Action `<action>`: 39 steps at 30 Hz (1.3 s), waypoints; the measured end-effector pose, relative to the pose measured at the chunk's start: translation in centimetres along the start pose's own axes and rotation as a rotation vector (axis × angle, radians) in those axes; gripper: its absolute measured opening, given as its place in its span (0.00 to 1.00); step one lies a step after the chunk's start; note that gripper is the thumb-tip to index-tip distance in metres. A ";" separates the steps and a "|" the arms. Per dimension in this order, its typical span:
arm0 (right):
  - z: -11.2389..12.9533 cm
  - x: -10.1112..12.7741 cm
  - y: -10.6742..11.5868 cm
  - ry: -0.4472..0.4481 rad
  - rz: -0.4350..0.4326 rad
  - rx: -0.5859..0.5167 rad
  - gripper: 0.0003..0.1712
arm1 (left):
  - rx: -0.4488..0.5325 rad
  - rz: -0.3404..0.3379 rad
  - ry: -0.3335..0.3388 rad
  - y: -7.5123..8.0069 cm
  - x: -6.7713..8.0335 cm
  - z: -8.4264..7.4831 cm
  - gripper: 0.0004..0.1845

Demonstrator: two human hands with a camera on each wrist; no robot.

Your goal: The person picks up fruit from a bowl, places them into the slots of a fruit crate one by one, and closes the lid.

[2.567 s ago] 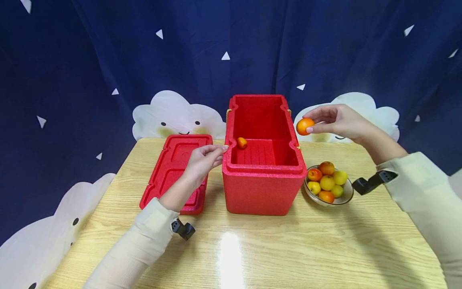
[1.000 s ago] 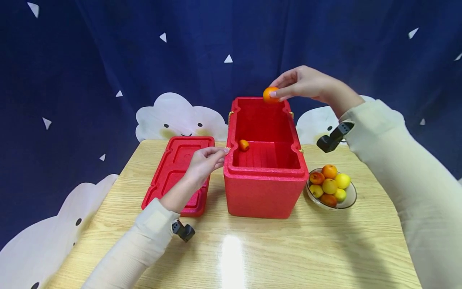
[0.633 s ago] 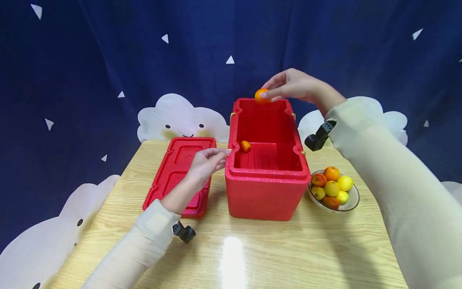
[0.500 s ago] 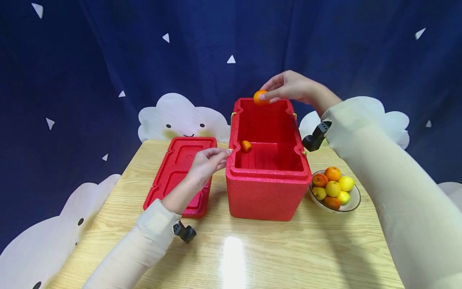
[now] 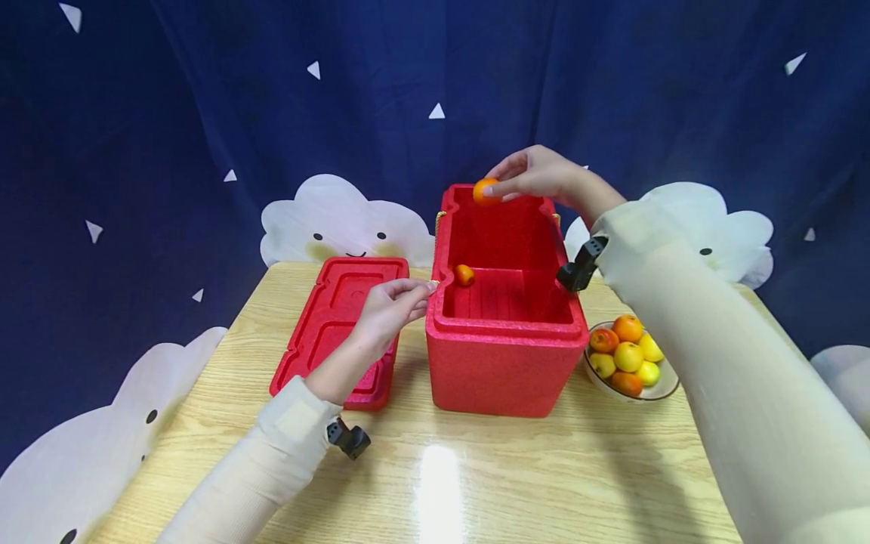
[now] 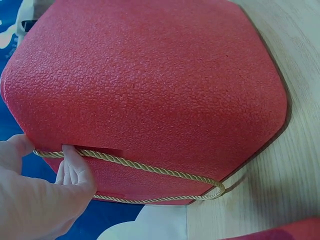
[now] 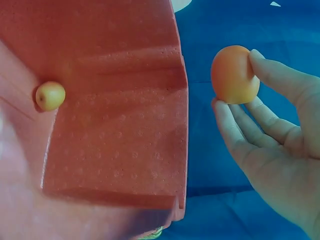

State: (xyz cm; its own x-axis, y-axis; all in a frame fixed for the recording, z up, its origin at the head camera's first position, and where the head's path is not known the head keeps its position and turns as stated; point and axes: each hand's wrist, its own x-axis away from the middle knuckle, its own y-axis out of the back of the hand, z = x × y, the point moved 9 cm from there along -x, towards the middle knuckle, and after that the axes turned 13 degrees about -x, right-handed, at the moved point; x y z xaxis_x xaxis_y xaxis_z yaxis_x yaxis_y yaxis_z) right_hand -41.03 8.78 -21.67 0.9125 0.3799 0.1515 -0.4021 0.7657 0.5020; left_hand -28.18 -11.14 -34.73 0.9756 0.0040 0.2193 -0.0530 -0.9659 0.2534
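Observation:
In the head view my right hand (image 5: 544, 174) pinches an orange (image 5: 485, 192) between thumb and fingertips, above the far end of the red foam box (image 5: 499, 370). The right wrist view shows that orange (image 7: 234, 75) at the fingertips, beside the box wall. A smaller orange-red fruit (image 5: 464, 275) lies inside the box at the left of its floor. My left hand (image 5: 387, 306) grips the box's left rim where the gold rope handle (image 6: 150, 167) runs; part of its grip is hidden.
A bowl (image 5: 662, 391) of yellow and orange fruits stands right of the box, partly behind my right sleeve. To the left the red lid (image 5: 333, 302) lies on the wooden table (image 5: 516, 476). A dark blue curtain (image 5: 367, 113) hangs behind.
My right hand has carried the orange leftward from beside the box to over its far end, and lately a little lower. The left hand keeps its hold on the rim.

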 end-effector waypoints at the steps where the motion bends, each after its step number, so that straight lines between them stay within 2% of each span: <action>1: 0.0 0.0 -0.1 -0.003 0.002 0.001 0.30 | 0.001 0.002 0.000 0.0 0.0 0.0 0.19; 18: -0.8 -0.3 -0.8 -0.008 0.005 0.032 0.27 | 0.008 0.015 -0.015 -0.3 0.0 -0.1 0.19; 29: -1.5 -0.4 -1.1 -0.090 0.068 0.116 0.24 | 0.015 0.008 -0.023 -0.3 -0.2 -0.2 0.19; 39: -1.2 0.2 -0.7 -0.116 0.030 0.099 0.25 | 0.013 0.016 -0.025 -0.5 -0.1 -0.3 0.19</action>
State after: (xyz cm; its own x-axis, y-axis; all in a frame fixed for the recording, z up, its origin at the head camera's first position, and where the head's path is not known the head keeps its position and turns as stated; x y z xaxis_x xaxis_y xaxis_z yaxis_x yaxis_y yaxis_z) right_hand -40.63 8.99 -23.04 0.9049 0.3352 0.2622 -0.4254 0.6976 0.5765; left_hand -28.29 -10.58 -34.60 0.9797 -0.0183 0.1996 -0.0665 -0.9692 0.2373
